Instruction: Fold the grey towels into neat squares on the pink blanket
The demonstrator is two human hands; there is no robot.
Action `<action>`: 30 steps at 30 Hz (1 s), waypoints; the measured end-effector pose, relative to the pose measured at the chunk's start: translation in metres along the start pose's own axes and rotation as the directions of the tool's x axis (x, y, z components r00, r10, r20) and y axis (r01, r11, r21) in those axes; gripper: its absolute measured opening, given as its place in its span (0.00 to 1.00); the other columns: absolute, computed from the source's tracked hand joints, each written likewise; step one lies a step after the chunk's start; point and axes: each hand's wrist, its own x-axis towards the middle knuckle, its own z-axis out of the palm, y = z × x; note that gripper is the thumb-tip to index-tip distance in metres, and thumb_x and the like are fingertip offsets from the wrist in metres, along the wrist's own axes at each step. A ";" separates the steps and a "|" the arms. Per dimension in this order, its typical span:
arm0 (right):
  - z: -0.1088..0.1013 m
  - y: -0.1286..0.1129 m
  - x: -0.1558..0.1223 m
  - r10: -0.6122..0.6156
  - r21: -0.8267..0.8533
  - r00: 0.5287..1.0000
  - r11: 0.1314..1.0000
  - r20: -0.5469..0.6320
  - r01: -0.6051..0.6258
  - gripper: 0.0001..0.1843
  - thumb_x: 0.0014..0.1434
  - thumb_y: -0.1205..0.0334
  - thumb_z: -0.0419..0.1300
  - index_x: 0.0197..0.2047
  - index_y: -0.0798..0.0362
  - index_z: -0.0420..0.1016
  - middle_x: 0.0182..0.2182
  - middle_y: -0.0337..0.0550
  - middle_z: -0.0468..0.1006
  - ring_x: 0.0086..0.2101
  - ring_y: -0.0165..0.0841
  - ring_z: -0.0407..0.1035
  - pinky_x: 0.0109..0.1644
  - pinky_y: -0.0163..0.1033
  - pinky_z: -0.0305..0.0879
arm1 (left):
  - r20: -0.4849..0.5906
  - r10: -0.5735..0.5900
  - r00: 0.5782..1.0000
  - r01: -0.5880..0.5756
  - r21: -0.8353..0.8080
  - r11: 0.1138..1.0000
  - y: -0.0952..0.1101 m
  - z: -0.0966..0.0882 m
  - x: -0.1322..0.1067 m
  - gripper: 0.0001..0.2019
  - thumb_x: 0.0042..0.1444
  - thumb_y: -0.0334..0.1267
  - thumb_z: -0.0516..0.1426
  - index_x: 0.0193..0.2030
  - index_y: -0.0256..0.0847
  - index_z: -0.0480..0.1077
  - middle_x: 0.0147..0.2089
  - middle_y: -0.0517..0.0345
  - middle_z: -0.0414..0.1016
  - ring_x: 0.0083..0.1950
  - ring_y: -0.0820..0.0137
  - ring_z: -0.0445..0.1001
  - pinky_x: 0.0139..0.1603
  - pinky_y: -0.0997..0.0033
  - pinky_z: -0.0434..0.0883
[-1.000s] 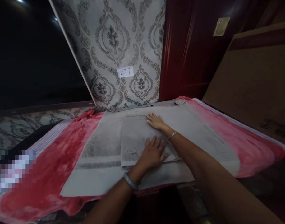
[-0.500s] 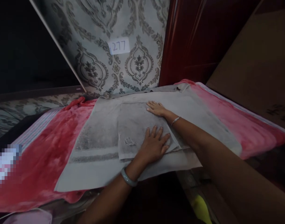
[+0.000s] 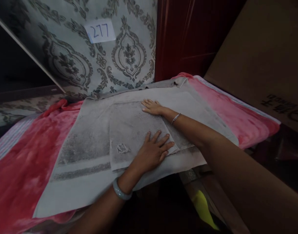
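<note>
A small grey towel, folded into a rectangle with a small embroidered mark near its lower left, lies flat on a larger spread grey towel. My left hand, fingers spread, lies palm down on the folded towel's lower right part. Farther back, my right hand rests flat on its upper right part, the fingers stretched toward the left. Neither hand grasps anything. A pale bangle circles the left wrist, and a thin metal one the right.
Under the large towel lies a red and pink plush blanket. Patterned wallpaper with a paper marked 277 rises behind. At the back stands a dark red wooden panel, with a cardboard box to the right. A dark screen fills the upper left.
The camera view has shifted, so the scene sits further left. Both hands stay flat on the folded towel in nearly the same places.
</note>
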 end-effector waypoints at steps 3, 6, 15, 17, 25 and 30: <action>0.001 0.001 0.001 -0.007 0.001 1.000 1.000 -0.010 0.007 0.43 0.69 0.34 0.40 0.79 0.46 0.45 0.77 0.47 0.42 0.74 0.52 0.36 0.73 0.68 0.38 | 0.022 -0.001 1.000 0.001 -0.002 1.000 0.001 -0.001 0.000 0.24 0.73 0.45 0.45 0.73 0.57 0.59 0.78 0.62 0.54 0.79 0.50 0.46 0.74 0.30 0.47; 0.003 0.002 0.001 -0.012 0.005 1.000 1.000 -0.014 0.012 0.42 0.69 0.35 0.40 0.79 0.46 0.45 0.77 0.47 0.42 0.74 0.51 0.35 0.73 0.67 0.38 | 0.050 0.007 0.999 -0.006 -0.020 1.000 0.002 -0.004 0.001 0.24 0.73 0.44 0.44 0.74 0.56 0.58 0.78 0.61 0.53 0.79 0.50 0.44 0.74 0.28 0.47; 0.004 0.004 0.001 -0.028 0.043 0.998 0.999 -0.058 0.030 0.40 0.70 0.37 0.43 0.78 0.45 0.46 0.77 0.44 0.42 0.74 0.52 0.35 0.73 0.68 0.38 | 0.078 0.005 0.997 0.002 -0.096 0.995 -0.003 -0.005 0.005 0.24 0.72 0.44 0.46 0.73 0.59 0.60 0.78 0.63 0.53 0.80 0.50 0.42 0.74 0.27 0.44; -0.002 0.001 -0.004 0.007 0.056 0.998 0.998 -0.055 -0.004 0.38 0.70 0.39 0.45 0.78 0.45 0.49 0.77 0.42 0.43 0.74 0.53 0.33 0.72 0.68 0.39 | 0.067 -0.003 0.998 0.013 -0.148 0.989 -0.006 -0.005 0.008 0.24 0.72 0.46 0.47 0.72 0.60 0.60 0.78 0.63 0.53 0.80 0.52 0.42 0.75 0.29 0.43; 0.004 -0.023 -0.144 0.029 0.165 0.924 0.986 -0.382 0.038 0.30 0.68 0.53 0.51 0.69 0.54 0.69 0.68 0.51 0.66 0.66 0.47 0.60 0.70 0.54 0.56 | -0.141 -0.195 0.971 0.134 -0.355 0.925 -0.037 -0.037 -0.030 0.24 0.72 0.47 0.44 0.66 0.45 0.70 0.66 0.53 0.73 0.69 0.61 0.69 0.72 0.51 0.63; 0.025 -0.029 -0.230 0.251 0.312 0.848 0.944 -0.467 -0.107 0.24 0.64 0.56 0.53 0.58 0.55 0.78 0.43 0.51 0.82 0.41 0.42 0.75 0.50 0.48 0.71 | -0.307 -0.420 0.854 0.376 -0.193 0.906 -0.057 -0.031 -0.089 0.21 0.68 0.45 0.51 0.62 0.43 0.73 0.67 0.47 0.72 0.71 0.53 0.66 0.72 0.40 0.60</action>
